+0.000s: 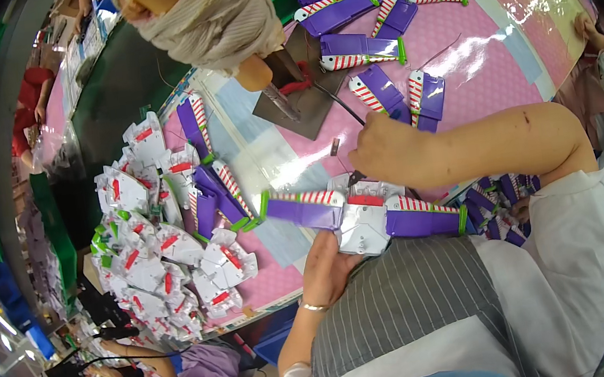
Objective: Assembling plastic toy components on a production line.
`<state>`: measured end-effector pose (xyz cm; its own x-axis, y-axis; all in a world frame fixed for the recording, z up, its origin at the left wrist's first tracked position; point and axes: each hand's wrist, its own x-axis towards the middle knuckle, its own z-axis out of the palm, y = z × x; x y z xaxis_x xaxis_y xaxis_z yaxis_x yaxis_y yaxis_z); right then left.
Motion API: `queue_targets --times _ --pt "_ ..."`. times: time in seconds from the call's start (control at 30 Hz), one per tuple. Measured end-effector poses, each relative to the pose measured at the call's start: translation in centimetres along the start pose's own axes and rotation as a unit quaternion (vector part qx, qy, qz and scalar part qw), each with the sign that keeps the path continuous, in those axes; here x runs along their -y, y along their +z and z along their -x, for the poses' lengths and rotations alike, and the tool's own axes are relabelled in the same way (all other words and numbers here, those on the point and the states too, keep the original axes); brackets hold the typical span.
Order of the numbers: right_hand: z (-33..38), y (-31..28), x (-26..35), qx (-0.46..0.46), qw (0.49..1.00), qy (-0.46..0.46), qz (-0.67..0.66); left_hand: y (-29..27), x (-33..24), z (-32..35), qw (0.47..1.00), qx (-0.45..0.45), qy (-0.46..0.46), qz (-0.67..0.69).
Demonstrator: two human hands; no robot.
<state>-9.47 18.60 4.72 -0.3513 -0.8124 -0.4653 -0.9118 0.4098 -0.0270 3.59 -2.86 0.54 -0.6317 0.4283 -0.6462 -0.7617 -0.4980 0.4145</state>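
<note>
The toy wing assembly (363, 215), a white plastic centre body with purple wings striped red and white, sits at the near edge of the pink worktop (467, 52). It looks light, stiff and hollow, with thin wing joints likely to snap, so the white body is the safest hold. The left hand (325, 262) cups that body from below, fingers curled around it. The right hand (381, 149) hovers just above, pinching a small tool (354, 178) over the centre. A heap of white body shells (156, 238) lies toward the left edge, and loose purple wings (374, 42) toward the far edge.
</note>
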Motion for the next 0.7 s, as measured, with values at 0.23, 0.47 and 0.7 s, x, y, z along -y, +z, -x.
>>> queue_targets --times 0.23,0.47,0.7 --pt "-1.1 -0.2 -0.2 0.033 0.989 0.023 -0.141 0.3 1.3 0.2 0.999 0.045 0.01 0.022" --pt "1.2 0.0 0.6 -0.027 0.976 0.053 -0.208 1.1 1.7 -1.8 0.995 -0.034 0.099 0.008" --pt "3.6 -1.0 3.7 -0.146 0.977 0.092 -0.124 1.6 1.7 -0.1 0.988 -0.058 0.137 -0.05"
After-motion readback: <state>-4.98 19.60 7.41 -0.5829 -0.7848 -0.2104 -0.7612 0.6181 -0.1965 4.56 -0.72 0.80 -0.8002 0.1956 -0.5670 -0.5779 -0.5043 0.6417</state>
